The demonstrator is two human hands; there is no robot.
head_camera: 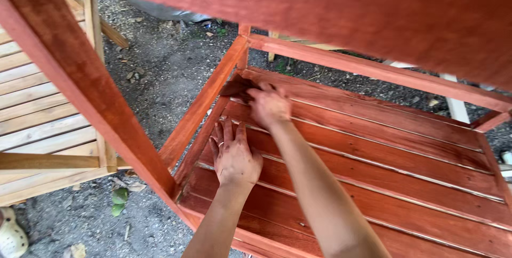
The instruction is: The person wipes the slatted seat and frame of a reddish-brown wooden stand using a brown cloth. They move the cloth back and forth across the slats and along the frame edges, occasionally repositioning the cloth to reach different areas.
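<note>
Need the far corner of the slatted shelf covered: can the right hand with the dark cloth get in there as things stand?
Probably yes. The right hand already presses the dark cloth into that corner of the slatted shelf, with nothing blocking it; the left hand lies flat nearer, out of its way.

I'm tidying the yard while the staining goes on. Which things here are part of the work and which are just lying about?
In use:
- red-stained slatted shelf
- dark rag under the right hand
- left hand flat on a slat

Lying about:
- unstained wooden rack
- leaves on the gravel
- pale shoe
</note>
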